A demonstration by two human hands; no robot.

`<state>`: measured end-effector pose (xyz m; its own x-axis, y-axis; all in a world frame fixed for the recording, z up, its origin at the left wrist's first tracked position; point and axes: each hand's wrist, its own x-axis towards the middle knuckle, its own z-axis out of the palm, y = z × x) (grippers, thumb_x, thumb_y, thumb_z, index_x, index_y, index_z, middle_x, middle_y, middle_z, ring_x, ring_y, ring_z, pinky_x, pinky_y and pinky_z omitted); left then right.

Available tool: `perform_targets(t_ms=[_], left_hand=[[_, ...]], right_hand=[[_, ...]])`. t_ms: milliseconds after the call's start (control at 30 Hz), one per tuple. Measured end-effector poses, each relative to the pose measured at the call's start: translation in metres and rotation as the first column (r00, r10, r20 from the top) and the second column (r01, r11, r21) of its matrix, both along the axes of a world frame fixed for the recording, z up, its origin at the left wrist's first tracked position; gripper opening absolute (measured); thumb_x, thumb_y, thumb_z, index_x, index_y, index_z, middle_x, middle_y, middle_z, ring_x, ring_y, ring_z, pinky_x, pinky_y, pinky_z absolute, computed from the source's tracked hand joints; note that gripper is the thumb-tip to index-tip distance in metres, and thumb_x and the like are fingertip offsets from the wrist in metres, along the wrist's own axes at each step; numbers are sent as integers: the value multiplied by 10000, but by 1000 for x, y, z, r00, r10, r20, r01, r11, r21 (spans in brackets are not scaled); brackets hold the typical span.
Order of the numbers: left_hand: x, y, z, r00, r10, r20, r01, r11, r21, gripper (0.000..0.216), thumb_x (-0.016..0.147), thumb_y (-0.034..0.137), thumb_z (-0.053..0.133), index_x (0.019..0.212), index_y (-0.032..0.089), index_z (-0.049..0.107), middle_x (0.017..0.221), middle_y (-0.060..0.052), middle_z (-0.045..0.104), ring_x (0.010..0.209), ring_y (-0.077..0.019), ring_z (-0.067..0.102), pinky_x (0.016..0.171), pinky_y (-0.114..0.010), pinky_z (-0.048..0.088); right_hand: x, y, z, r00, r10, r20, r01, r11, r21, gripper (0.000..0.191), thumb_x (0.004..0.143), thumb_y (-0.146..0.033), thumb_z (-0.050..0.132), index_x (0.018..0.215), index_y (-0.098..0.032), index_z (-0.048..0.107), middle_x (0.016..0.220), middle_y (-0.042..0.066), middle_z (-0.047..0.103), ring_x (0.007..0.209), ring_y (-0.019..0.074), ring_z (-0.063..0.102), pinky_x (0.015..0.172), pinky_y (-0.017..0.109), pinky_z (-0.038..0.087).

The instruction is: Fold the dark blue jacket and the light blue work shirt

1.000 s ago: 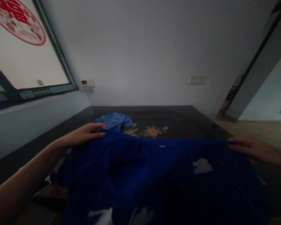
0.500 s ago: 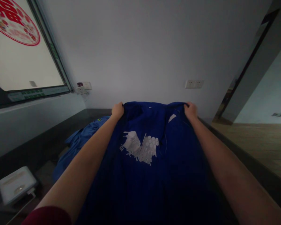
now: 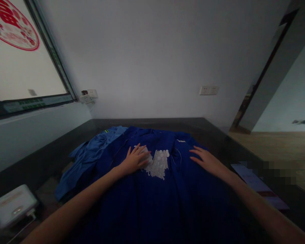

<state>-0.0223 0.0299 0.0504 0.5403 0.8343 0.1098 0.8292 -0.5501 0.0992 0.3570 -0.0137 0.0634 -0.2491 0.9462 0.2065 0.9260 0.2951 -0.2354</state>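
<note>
Together, our left hand (image 3: 135,160) and right hand (image 3: 205,161) lie unclenched on the blue shirt (image 3: 165,203), mid-frame. Limp cloth, we judge; grip its shoulders.

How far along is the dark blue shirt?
Done: dark blue shirt lies spread, print up, on the table. In hand: left hand and right hand press flat on it. Left: no fold yet; light blue garment lies crumpled beside it.
</note>
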Motion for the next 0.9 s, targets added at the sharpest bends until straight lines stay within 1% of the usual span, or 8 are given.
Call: perform_targets(t_ms=[133,233,367,567,700,800,867,900], left_hand=[[-12,-52,-13,996,-73,-55,57,967,-248,604,883,647,361,1441,491,189,1587,37,61,1423,-412,-6,1000,-769,82],[-14,-61,-24,996,-31,-82,7,960,-279,612,882,645,363,1442,493,170,1584,43,56,1415,-428,-42,973,-795,45],[-6,-44,-34,998,11,-64,-27,967,-253,584,890,659,301,1438,506,169,1581,57,67,1417,-423,-44,966,-800,18],[21,0,-37,995,94,-35,-99,971,-219,584,893,647,307,1440,446,264,1577,5,143,1412,-444,0,963,-801,23],[35,11,-35,992,126,20,-118,966,-230,538,908,581,359,1406,380,386,1557,-36,223,1415,-433,65,986,-782,32],[22,8,-28,980,53,193,-13,979,-205,503,912,482,417,1379,298,444,1510,-77,340,1403,-334,244,1093,-637,168],[-2,6,-20,939,-4,343,33,997,-77,454,915,403,422,1333,242,498,1445,-83,441,1343,-246,383,1123,-463,276],[-19,6,-15,917,-12,398,9,1000,9,423,916,364,414,1298,223,527,1405,-79,488,1307,-216,432,1117,-398,308]], right_hand=[[-3,-103,-31,989,-129,73,134,989,-63,681,841,-694,390,1407,-318,429,1461,113,414,1297,327,435,1039,508,382],[-6,-133,-57,977,-132,169,159,975,-157,681,849,-687,384,1429,-330,383,1471,124,391,1326,346,381,1014,520,402],[0,-102,-73,938,-172,300,218,967,-128,650,887,-630,367,1437,-284,376,1487,172,343,1340,398,323,1003,567,380],[25,-12,-67,919,-163,358,226,964,-140,581,942,-528,325,1463,-271,317,1504,183,304,1345,382,324,1065,557,286],[41,21,-69,937,-125,328,181,972,-147,565,943,-515,325,1462,-292,314,1520,151,289,1358,367,311,1050,600,276],[51,21,-76,945,-124,302,166,979,-119,545,948,-514,298,1453,-312,330,1529,127,281,1372,357,290,1038,630,275],[56,15,-82,949,-125,288,159,983,-96,521,953,-489,296,1442,-318,353,1527,115,290,1376,347,287,1034,637,277],[59,12,-85,951,-126,281,155,984,-84,509,955,-470,299,1436,-318,367,1523,112,299,1377,343,289,1033,640,278]])
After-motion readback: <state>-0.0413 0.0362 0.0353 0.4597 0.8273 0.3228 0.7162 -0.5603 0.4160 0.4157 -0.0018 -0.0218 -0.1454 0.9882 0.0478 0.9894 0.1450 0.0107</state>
